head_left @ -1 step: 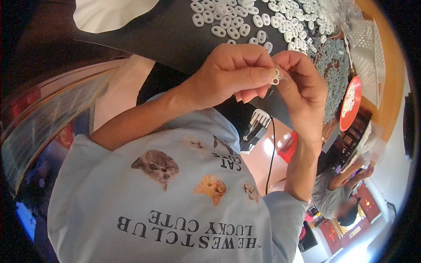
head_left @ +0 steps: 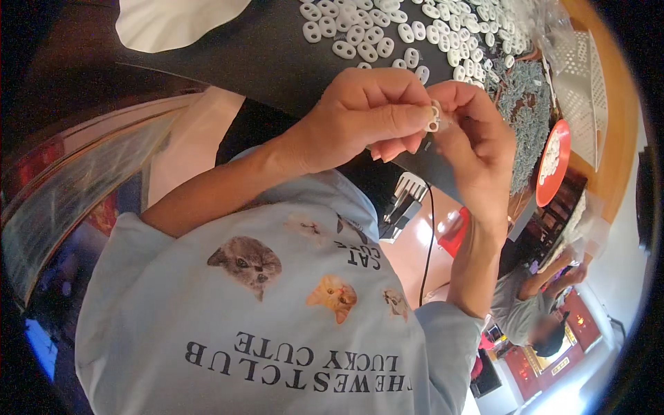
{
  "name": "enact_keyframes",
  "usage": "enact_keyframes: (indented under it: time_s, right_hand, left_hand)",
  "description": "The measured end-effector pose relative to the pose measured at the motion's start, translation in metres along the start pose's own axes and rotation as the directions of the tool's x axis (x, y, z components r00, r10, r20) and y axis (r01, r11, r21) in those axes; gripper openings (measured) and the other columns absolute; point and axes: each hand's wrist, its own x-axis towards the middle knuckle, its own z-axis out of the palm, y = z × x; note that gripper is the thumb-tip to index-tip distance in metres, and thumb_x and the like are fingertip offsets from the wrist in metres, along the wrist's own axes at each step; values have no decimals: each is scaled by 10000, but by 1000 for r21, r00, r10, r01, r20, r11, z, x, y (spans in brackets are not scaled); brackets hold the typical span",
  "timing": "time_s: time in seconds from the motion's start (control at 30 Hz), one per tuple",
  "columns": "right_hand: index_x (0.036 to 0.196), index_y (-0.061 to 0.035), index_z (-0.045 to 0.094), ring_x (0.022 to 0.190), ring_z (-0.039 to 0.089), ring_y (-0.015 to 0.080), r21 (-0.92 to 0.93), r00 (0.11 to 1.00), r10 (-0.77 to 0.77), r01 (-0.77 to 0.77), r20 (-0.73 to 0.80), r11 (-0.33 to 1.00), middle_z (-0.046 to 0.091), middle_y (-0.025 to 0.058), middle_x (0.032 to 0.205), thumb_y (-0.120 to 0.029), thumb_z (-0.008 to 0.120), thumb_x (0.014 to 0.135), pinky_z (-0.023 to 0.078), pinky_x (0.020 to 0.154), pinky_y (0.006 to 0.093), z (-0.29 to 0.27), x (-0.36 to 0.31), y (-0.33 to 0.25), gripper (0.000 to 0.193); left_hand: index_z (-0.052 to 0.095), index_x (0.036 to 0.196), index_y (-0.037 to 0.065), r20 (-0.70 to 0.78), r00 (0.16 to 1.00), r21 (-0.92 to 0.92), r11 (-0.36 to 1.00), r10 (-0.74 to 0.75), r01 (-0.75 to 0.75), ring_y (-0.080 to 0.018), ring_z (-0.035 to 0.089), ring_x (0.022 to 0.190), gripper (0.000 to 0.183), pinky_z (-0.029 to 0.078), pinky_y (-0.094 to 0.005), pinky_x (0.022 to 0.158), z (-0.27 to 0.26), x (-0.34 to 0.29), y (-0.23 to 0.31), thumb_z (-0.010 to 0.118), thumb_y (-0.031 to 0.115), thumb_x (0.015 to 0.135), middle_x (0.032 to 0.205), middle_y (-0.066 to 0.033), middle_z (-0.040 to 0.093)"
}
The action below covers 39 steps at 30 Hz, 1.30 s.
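Pale blue cotton is filling the lower half of the frame as the person's shirt, while a dark tabletop is stretching behind the hands. Across the top, white two-holed ovals are lying scattered, and a heap of small grey parts is spreading at upper right. Near the centre, the left hand is pinching a small white piece, thumb and finger clamped on it; the right hand is working just beside it, though whether its fingertips are gripping anything I cannot tell. A red dish is resting to the right, holding whitish bits. Compared with an instant earlier, the white piece is sitting at a slightly different angle, seemingly meaning it is being adjusted, not released.
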Motion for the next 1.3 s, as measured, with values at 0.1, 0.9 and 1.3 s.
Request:
enact_keyframes:
  time_s: [0.1,0.9,1.3]
  right_hand:
    - [1113,14,596,779,501,25,49,997,17,-21,76,999,576,-22,888,12,610,926,413,670,168,-5,-7,5,187]
    - [957,16,601,580,307,13,0,967,104,-107,233,994,476,-50,750,-176,540,937,202,505,209,-41,-9,11,203]
    - [852,-7,559,704,424,59,-109,962,85,-58,259,992,487,-36,735,-129,552,915,344,608,230,-37,-8,3,137]
  left_hand:
    - [598,938,26,0,1000,-52,999,10,-10,-82,477,505,164,366,-225,429,-1,1,-1,535,171,982,724,-54,593]
    - [621,888,-7,48,997,38,997,-67,65,-58,465,507,108,351,-206,443,1,4,-1,589,93,913,695,-73,593]
    - [628,840,19,51,994,103,991,-96,91,-20,452,531,107,343,-190,478,6,-1,5,582,95,900,667,-2,581]
